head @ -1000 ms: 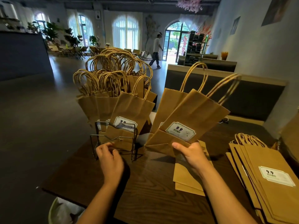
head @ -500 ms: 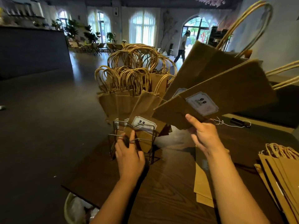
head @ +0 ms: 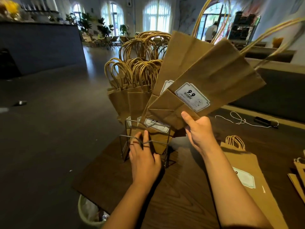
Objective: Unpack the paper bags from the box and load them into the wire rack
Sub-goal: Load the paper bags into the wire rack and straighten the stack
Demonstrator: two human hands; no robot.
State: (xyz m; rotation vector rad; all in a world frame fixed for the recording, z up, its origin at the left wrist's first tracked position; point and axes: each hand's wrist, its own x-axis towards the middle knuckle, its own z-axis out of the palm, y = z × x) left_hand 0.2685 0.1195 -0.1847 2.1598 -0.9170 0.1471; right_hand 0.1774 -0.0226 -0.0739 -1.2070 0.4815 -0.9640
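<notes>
A wire rack stands at the table's far left corner, packed with several upright brown paper bags with twisted handles. My left hand grips the rack's front wire and the bag behind it. My right hand pinches the folded bottoms of two flat brown bags with white "9.9" labels, fanned out and tilted up to the right, just above and right of the rack. The box is not in view.
One flat bag lies on the dark wooden table at right, more bags at the right edge. White string and a dark tool lie further back. A bin sits below the table's left edge.
My right hand has lifted the two bags off the table and swung them up toward the rack. My left hand moved onto the rack's front wire.
</notes>
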